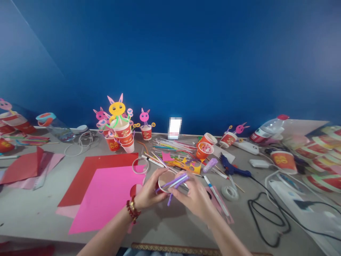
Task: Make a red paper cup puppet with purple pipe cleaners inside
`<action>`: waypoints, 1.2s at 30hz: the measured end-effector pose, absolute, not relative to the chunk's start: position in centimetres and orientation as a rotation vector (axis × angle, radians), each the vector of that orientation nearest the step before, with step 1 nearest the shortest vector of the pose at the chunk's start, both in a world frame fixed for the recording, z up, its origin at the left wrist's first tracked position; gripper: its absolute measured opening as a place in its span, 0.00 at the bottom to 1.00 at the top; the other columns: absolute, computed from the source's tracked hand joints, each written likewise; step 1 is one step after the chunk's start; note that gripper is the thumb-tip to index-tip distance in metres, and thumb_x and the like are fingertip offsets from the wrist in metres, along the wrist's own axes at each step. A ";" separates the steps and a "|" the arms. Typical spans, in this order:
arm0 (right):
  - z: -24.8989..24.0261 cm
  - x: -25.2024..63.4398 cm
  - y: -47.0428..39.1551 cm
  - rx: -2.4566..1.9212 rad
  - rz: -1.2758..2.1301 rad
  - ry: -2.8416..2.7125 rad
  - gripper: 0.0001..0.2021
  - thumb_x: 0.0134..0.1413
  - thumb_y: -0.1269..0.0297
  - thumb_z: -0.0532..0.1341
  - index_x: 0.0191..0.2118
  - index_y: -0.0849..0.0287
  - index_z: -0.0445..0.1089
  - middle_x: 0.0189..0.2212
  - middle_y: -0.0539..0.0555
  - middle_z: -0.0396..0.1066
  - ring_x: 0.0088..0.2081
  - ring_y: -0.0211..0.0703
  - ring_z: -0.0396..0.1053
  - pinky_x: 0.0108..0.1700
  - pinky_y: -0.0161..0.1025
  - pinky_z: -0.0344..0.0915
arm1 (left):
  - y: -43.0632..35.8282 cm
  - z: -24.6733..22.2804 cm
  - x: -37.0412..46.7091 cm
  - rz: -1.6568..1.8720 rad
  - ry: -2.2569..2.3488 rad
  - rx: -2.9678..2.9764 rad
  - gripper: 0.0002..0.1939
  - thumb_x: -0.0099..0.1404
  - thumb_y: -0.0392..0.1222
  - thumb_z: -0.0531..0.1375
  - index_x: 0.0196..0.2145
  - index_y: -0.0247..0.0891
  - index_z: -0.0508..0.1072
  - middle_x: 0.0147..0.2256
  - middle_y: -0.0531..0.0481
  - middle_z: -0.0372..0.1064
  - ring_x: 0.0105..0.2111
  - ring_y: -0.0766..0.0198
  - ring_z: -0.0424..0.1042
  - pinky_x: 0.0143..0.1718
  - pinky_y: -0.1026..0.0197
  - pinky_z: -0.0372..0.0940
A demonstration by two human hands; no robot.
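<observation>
My left hand (149, 192) is wrapped round a paper cup (167, 177), its mouth tilted toward me. Purple straw-like sticks (178, 180) lie across the cup's opening, some bent downward. The fingers of my right hand (195, 195) close on these sticks at the cup's right side. A beaded bracelet (132, 209) circles my left wrist. Left of the cup lies a bright pink sheet (106, 199) over a red sheet (77, 177). A roll of clear tape (140, 165) sits just beyond my left hand, and a marker (218, 197) lies right of my right hand.
Finished cup figures (117, 108) stand at the back left. Behind my hands are loose sticks (173, 145) and orange paper scraps (186, 165). To the right lie a blue glue gun (233, 167), its black cord (262, 213), a power strip (295, 209) and a bottle (268, 129).
</observation>
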State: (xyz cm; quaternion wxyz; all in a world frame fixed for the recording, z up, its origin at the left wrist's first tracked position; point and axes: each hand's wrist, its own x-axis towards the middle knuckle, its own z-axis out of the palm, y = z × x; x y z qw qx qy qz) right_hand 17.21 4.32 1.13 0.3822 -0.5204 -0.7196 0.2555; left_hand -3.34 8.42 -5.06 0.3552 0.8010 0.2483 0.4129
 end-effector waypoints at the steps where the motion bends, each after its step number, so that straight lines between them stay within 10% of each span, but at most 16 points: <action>1: 1.1 17.3 4.3 -1.341 0.680 -1.858 0.09 0.57 0.58 0.66 0.40 0.56 0.76 0.43 0.58 0.78 0.47 0.55 0.74 0.50 0.47 0.69 | 8.4 -4.9 -3.4 1.062 0.624 2.064 0.35 0.65 0.40 0.62 0.66 0.43 0.52 0.61 0.36 0.60 0.61 0.46 0.63 0.61 0.45 0.61; 12: 4.1 17.9 5.6 -1.271 1.420 -1.866 0.12 0.62 0.57 0.62 0.38 0.60 0.75 0.28 0.52 0.78 0.27 0.42 0.76 0.30 0.34 0.69 | 7.8 -5.0 -3.6 0.948 0.404 1.990 0.42 0.58 0.39 0.66 0.66 0.44 0.52 0.58 0.38 0.67 0.53 0.49 0.73 0.53 0.52 0.69; 36: 5.9 18.6 8.0 -1.077 0.968 -2.332 0.10 0.62 0.68 0.61 0.42 0.50 0.80 0.35 0.49 0.81 0.35 0.44 0.76 0.36 0.34 0.64 | 8.4 -5.2 -4.0 1.009 0.439 2.045 0.44 0.61 0.46 0.66 0.69 0.40 0.50 0.61 0.33 0.65 0.58 0.44 0.69 0.58 0.48 0.66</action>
